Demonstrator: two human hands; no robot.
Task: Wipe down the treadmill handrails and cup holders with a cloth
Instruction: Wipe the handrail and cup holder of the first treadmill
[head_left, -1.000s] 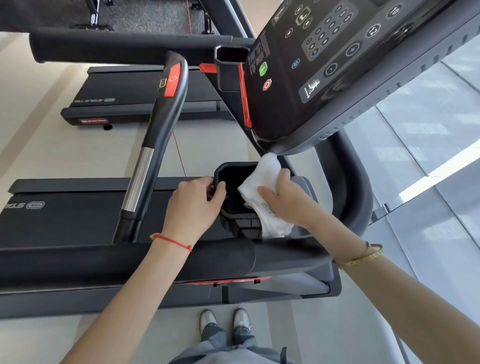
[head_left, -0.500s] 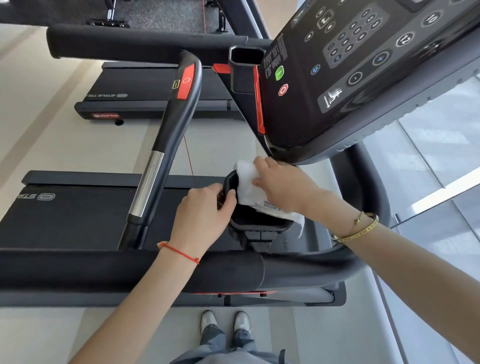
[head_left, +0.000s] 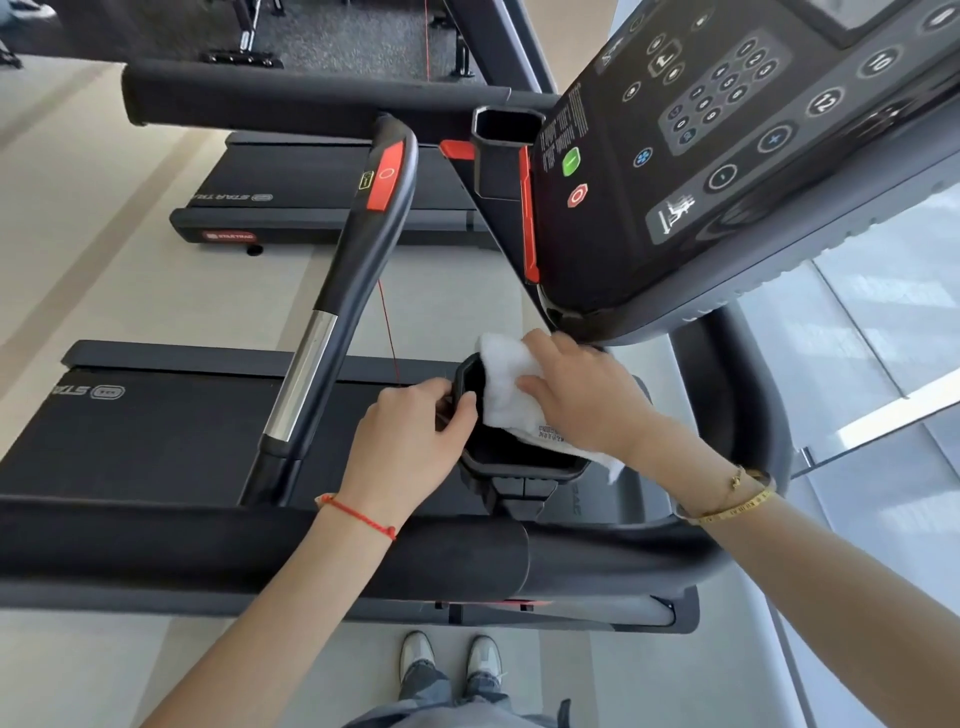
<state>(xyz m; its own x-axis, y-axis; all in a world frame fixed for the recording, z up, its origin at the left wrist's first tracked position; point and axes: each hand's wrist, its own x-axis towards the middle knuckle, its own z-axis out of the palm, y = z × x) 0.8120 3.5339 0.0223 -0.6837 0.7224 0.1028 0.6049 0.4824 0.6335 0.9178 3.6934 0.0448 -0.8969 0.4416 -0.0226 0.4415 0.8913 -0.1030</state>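
Cup holder (head_left: 511, 462), black, mounted below console (head_left: 727, 171): gripped at its near-left rim by left hand (head_left: 410, 441), thumb hooked over the edge, seemingly to steady it against the wiping pressure. Cloth (head_left: 506, 389), white, lay draped across the holder's far rim and down into its mouth. Right hand (head_left: 582, 395) pressed down on the cloth, fingers spread flat over it, one corner trailing out beneath the wrist.

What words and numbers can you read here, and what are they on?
"STAR TRAC": far treadmill's side rail, seen upside down.
"STAR TRAC": its red end badge, barely legible.
"10" and "12": console round buttons.
Cloth tag, console keypad and fine print: too small to read.
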